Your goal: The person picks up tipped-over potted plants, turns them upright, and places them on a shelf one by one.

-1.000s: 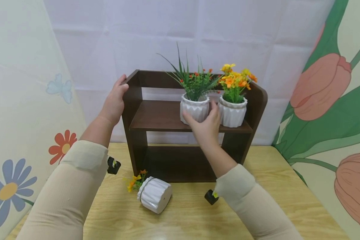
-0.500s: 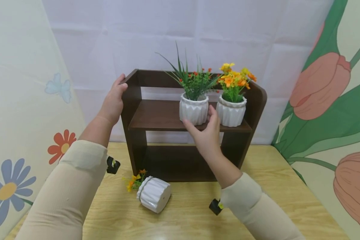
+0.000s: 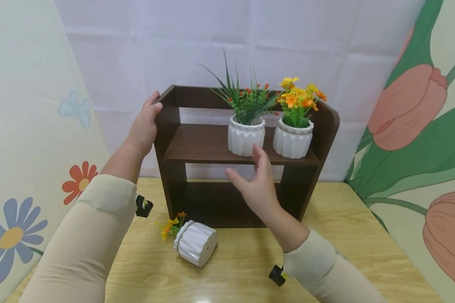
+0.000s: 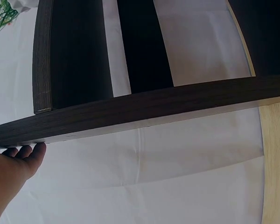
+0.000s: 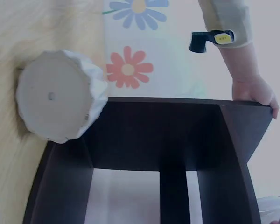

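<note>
White fluted ceramic pot of red-flowered greenery [image 3: 245,139] stands, apparently placed, on the dark-brown wooden shelf [image 3: 197,143]; my right hand [image 3: 257,185] has withdrawn, fingers parted, empty; left hand [image 3: 142,129] grips the shelf's side.

Two long beige sleeves with turned-back cuffs, and a small black device at each wrist.
The left sleeve [image 3: 72,248] and right sleeve [image 3: 349,277] are cut from a soft fabric with fine lengthwise ribbing, wrinkled in places; the left cuff [image 3: 108,195] and right cuff [image 3: 312,261] form broad, smooth, slightly paler bands. The left hand [image 3: 142,126] and right hand [image 3: 259,185] are bare. The left device [image 3: 143,206] and right device [image 3: 277,275] are dark and blocky, each with a yellowish patch; seen from the right wrist, the left one has an angular, bracket-like body and a yellow label [image 5: 223,38], its dark print too small to read.
</note>
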`<state>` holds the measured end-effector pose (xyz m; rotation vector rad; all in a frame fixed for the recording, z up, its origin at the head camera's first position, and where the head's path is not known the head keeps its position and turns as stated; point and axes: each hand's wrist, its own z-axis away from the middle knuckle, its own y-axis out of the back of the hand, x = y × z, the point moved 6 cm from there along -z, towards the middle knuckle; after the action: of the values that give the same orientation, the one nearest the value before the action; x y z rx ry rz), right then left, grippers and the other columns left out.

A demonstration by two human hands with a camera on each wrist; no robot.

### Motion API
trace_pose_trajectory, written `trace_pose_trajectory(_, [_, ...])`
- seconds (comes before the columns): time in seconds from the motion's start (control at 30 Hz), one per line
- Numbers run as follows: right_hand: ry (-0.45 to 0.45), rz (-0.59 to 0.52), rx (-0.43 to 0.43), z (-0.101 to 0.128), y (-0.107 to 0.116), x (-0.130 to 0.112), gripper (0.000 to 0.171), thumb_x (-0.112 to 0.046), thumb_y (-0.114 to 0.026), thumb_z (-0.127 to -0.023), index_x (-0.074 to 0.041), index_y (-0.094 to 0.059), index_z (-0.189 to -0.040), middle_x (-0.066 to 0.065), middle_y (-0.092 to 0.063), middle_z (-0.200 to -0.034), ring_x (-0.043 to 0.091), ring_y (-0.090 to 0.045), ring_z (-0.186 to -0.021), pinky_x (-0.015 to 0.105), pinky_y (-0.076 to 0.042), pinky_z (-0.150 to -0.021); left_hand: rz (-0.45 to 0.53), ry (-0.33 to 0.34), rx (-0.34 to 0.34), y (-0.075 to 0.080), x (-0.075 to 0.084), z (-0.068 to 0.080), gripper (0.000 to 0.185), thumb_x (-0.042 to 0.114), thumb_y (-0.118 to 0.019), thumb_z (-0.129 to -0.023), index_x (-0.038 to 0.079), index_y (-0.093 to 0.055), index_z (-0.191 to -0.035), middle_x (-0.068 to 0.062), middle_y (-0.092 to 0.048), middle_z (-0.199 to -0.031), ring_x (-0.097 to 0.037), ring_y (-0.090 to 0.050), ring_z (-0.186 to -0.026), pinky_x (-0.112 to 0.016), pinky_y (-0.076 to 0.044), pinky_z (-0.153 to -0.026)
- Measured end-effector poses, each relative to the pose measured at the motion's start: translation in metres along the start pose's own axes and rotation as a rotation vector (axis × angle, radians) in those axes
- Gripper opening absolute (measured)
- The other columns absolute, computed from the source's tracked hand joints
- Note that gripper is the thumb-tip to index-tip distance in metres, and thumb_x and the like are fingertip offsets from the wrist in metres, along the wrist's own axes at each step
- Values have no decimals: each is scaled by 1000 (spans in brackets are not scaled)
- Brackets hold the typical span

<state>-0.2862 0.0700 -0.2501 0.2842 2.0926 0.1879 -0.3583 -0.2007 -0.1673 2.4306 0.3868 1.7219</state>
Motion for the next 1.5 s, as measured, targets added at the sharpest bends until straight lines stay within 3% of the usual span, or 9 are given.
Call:
trace_pose_trajectory(0.6, [-36,66,-209,27,-31,25,87,-27,-79,-81,-12,-30,-152,11,-36,-154,28,-34,-142,50,-28,-117,-6,1,5,-1,3,-1,58,39,-18,-103,28,-8,-159,6,-3,-167,-16,0,-153,-44,-3,-124])
trace_pose_trajectory(1.07, [-52,176,-494,47,-60,48,90,-37,-82,-77,-24,-32,-152,1,-35,-156,24,-34,-143,51,-34,-114,-5,4,4,-1,1,-1,58,39,-18,-103,28,-8,-159,8,-3,-167,-14,1,-153,-42,-3,-124])
trace_pose_trajectory(1.5, [-36,279,-649,61,-81,64,92,-45,-80,-77,-24,-31,-152,1,-35,-156,23,-35,-143,52,-35,-113,-13,0,-3,-1,0,0,58,40,-16,-103,29,-7,-159,8,0,-167,-15,3,-153,-46,-2,-124])
